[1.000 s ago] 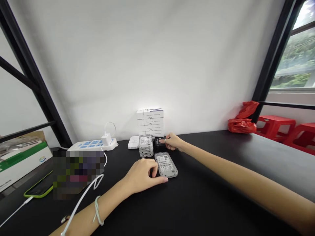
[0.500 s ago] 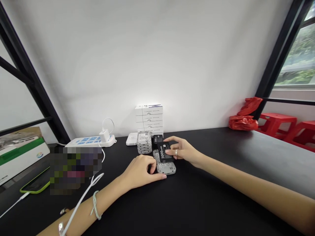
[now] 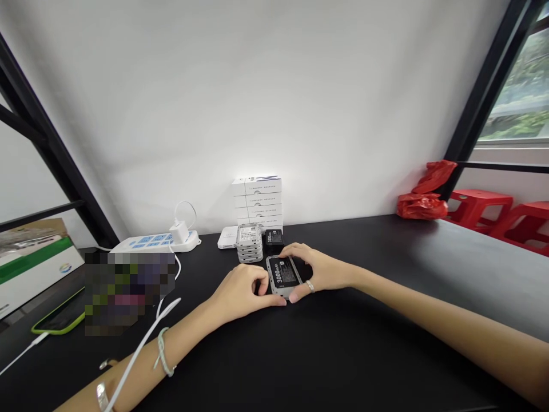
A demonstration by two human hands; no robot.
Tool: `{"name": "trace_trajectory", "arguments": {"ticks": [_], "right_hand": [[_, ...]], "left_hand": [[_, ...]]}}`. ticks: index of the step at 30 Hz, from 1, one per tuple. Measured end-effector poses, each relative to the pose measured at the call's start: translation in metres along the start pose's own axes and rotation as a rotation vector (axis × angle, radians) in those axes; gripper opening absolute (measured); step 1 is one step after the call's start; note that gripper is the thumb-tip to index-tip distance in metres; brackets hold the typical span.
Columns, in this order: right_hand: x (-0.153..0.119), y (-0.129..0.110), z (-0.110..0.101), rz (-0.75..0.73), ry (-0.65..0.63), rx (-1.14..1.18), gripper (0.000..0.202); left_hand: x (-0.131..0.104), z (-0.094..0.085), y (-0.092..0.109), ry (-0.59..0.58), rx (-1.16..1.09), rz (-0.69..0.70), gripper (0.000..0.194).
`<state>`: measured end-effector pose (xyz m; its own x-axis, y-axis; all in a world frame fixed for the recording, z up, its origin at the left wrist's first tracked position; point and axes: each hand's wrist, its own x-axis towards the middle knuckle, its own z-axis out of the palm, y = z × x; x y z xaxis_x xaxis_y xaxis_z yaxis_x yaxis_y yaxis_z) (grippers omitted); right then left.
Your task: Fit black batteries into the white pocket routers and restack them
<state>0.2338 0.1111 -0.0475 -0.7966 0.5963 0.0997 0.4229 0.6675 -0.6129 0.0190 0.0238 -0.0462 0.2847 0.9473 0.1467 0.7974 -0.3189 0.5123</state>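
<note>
A small grey electronic device casing (image 3: 281, 290) lies on the black table in front of me, with a black 3000mAh battery (image 3: 286, 272) sitting in its recess. My left hand (image 3: 240, 290) holds the casing at its left side and near edge, fingers curled and thumb along the front. Around the right side arches my right hand (image 3: 319, 269), its fingers at the far end and its thumb at the near right corner. Behind stands a stack of similar grey casings (image 3: 250, 243), beside more black batteries (image 3: 274, 238).
White boxes (image 3: 259, 200) are stacked against the wall, with flat white covers (image 3: 227, 237) beside them. A power strip (image 3: 154, 242) with a plugged charger (image 3: 179, 232) lies left. The white cable (image 3: 141, 352) crosses my left forearm. A green-edged phone (image 3: 60, 315) and red bag (image 3: 422, 206) flank the table.
The battery has gone from my right hand's pinch above the casing down into its recess. My right hand has spread around the casing's right side; the left stays at its edge.
</note>
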Motion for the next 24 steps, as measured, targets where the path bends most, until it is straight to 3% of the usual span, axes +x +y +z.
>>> {"name": "trace_trajectory", "arguments": {"ticks": [4,12,16,20,24], "right_hand": [[-0.003,-0.002,-0.001,0.005,-0.052,-0.095,0.103],[0.001,-0.013,0.004,-0.014,-0.017,-0.192,0.088],[-0.005,-0.011,-0.005,-0.044,-0.028,-0.154,0.088],[-0.016,0.009,-0.031,0.057,-0.113,-0.005,0.080],[-0.009,0.043,-0.054,0.116,-0.028,0.028,0.071]], "left_hand": [[0.000,0.000,0.001,-0.006,0.036,0.024,0.054],[-0.003,-0.003,0.001,-0.033,0.038,0.026,0.052],[-0.003,-0.005,0.001,-0.054,0.043,0.025,0.054],[-0.003,-0.006,0.003,-0.082,0.031,0.052,0.050],[-0.005,-0.006,0.004,-0.069,0.022,0.054,0.044]]}}
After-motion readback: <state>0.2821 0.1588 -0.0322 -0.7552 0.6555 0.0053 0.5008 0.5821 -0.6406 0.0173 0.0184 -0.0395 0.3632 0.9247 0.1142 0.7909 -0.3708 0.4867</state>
